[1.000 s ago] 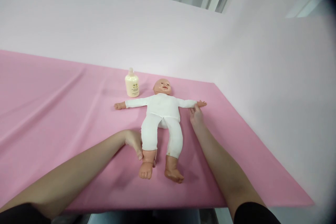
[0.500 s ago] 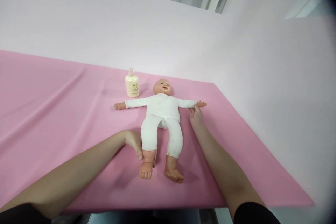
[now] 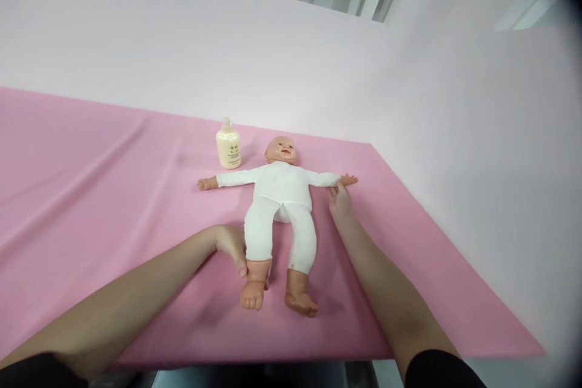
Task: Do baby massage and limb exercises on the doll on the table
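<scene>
A baby doll (image 3: 282, 185) in a white soft body lies on its back, head at the far side, arms stretched out sideways, bare feet toward me. My left hand (image 3: 233, 247) is closed round the doll's lower leg on the left, just above the foot. Its thumb shows in front; the other fingers are mostly hidden behind the leg, with tips visible between the legs. At the doll's outstretched arm on the right, my right hand (image 3: 339, 199) holds the wrist, its fingers partly under the sleeve end.
A cream-coloured bottle (image 3: 228, 147) stands upright beside the doll's head, on the left. Pink cloth (image 3: 113, 194) with a few creases covers the table. White walls (image 3: 218, 42) rise at the back and right, and the table's front edge lies close to me.
</scene>
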